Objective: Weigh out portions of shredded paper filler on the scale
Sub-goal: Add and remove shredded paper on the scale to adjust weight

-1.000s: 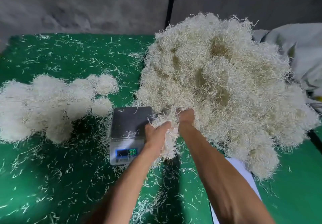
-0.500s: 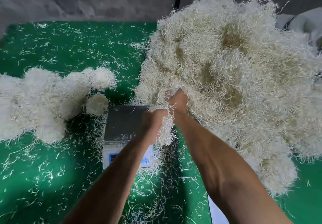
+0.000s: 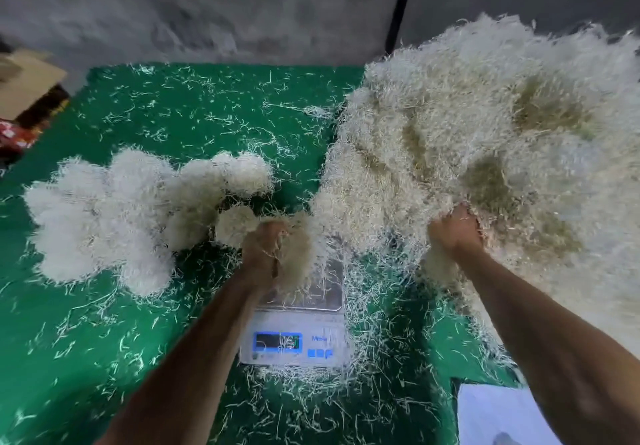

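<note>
**Mia:** Green cloth covers the table (image 3: 173, 115), and little paper bits are all over it. A gray wall is behind. What is the person doing?

**Ben:** Grabbing paper to weigh. The left hand (image 3: 265, 248) grips a clump of shredded paper (image 3: 301, 254) right over the silver plate of the scale (image 3: 301, 320). Its fingers are curled tight around the clump.

**Mia:** And the other hand?

**Ben:** The right hand (image 3: 455, 228) is dug into the near edge of the big pile (image 3: 485, 139). Its fingers are bunched around a tuft there.

**Mia:** What are those fluffy balls on the left?

**Ben:** I think those are the finished portions (image 3: 114, 216), lying close together beside the scale.

**Mia:** So which step is this?

**Ben:** It looks like the start of a new portion. The plate has only a few loose bits on it.

**Mia:** What comes next?

**Ben:** I guess the clump has to be let go softly onto the plate. Then they read the blue screen (image 3: 277, 340). I can't read the number, it's too blurry.
</note>
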{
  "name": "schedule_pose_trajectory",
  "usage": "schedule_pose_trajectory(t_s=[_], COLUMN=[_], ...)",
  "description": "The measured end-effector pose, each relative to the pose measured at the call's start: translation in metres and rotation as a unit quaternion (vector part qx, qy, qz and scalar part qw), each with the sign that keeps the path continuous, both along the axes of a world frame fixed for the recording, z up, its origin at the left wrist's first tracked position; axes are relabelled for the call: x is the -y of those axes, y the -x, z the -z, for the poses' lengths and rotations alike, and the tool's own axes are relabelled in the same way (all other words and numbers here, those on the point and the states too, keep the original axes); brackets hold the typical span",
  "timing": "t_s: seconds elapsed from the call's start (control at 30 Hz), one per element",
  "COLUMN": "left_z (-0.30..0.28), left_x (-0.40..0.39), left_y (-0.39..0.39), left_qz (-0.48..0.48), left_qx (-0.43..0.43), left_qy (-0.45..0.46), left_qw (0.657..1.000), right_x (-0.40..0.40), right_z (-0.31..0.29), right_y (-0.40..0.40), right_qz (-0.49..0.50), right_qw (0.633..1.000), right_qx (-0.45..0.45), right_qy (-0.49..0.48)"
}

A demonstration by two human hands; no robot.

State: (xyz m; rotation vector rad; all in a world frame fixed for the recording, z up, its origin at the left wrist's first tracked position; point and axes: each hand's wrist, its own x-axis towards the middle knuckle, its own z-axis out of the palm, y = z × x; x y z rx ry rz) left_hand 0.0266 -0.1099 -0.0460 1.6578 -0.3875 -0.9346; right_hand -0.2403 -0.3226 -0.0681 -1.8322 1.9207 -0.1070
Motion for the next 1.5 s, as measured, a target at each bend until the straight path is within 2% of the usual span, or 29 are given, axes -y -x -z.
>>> schedule_pose_trajectory(t_s=[0.13, 0.23, 0.3, 0.37, 0.4, 0.47, 0.53, 0.57, 0.6, 0.63, 0.67, 0.7, 0.77, 0.83, 0.9, 1.0, 1.17, 1.3, 1.43, 1.5], left_z=[-0.011, -0.023, -0.038, -0.054, -0.058, -0.062, -0.062, -0.071, -0.076, -0.083, -0.084, -0.081, -0.074, -0.067, -0.061, -0.062, -0.058, -0.047, -0.023, -0.015], left_x=[0.000, -0.007, -0.017, -0.032, -0.041, -0.058, -0.072, -0.078, -0.080, -0.084, -0.083, -0.081, -0.084, -0.094, -0.104, -0.113, -0.109, -0.103, -0.101, -0.104], left_y=[-0.001, -0.003, -0.004, -0.002, -0.002, -0.008, -0.013, -0.010, -0.007, -0.001, 0.001, 0.000, -0.004, -0.013, -0.025, -0.031, -0.033, -0.040, -0.041, -0.041], left_qz=[-0.003, -0.008, 0.003, 0.006, 0.008, 0.007, 0.053, 0.081, 0.099, 0.111, 0.093, 0.099, 0.121, 0.126, 0.080, 0.070, 0.005, 0.017, 0.051, 0.077], left_qx=[0.032, 0.015, -0.032, -0.136, -0.194, -0.215, -0.231, -0.271, -0.304, -0.302, -0.325, -0.335, -0.280, -0.174, -0.102, -0.129, -0.133, -0.163, -0.053, -0.017], left_qy=[-0.019, 0.006, 0.054, 0.049, 0.030, 0.021, 0.049, 0.075, 0.067, 0.070, 0.060, 0.051, 0.016, -0.059, -0.099, -0.045, -0.013, 0.003, -0.075, -0.102], left_qw=[0.999, 1.000, 0.998, 0.989, 0.980, 0.976, 0.970, 0.956, 0.945, 0.944, 0.939, 0.936, 0.952, 0.975, 0.987, 0.988, 0.991, 0.986, 0.994, 0.992], right_x=[-0.040, -0.076, -0.101, -0.128, -0.141, -0.165, -0.190, -0.204, -0.219, -0.235, -0.248, -0.258, -0.267, -0.262, -0.248, -0.224, -0.208, -0.204, -0.206, -0.208], right_z=[-0.034, -0.071, -0.101, -0.134, -0.148, -0.163, -0.165, -0.164, -0.159, -0.154, -0.146, -0.136, -0.118, -0.105, -0.101, -0.110, -0.116, -0.099, -0.082, -0.073], right_y=[-0.029, -0.046, -0.056, -0.069, -0.076, -0.089, -0.102, -0.108, -0.115, -0.121, -0.128, -0.132, -0.138, -0.134, -0.125, -0.119, -0.125, -0.130, -0.124, -0.114], right_qz=[-0.124, -0.153, -0.155, -0.155, -0.155, -0.165, -0.182, -0.190, -0.196, -0.197, -0.189, -0.159, -0.096, -0.115, -0.137, -0.152, -0.048, -0.091, -0.087, -0.049], right_qw=[0.987, 0.982, 0.970, 0.950, 0.944, 0.950, 0.973, 0.979, 0.964, 0.935, 0.906, 0.895, 0.909, 0.927, 0.932, 0.939, 0.928, 0.938, 0.949, 0.945], right_qx=[-0.056, -0.085, -0.185, -0.268, -0.281, -0.231, -0.077, 0.047, 0.178, 0.277, 0.341, 0.371, 0.367, 0.337, 0.320, 0.302, 0.369, 0.310, 0.303, 0.322], right_qy=[-0.089, -0.073, -0.025, 0.038, 0.072, 0.131, 0.120, 0.064, -0.018, -0.105, -0.165, -0.190, -0.172, -0.119, -0.101, -0.061, 0.027, 0.122, 0.006, 0.002])
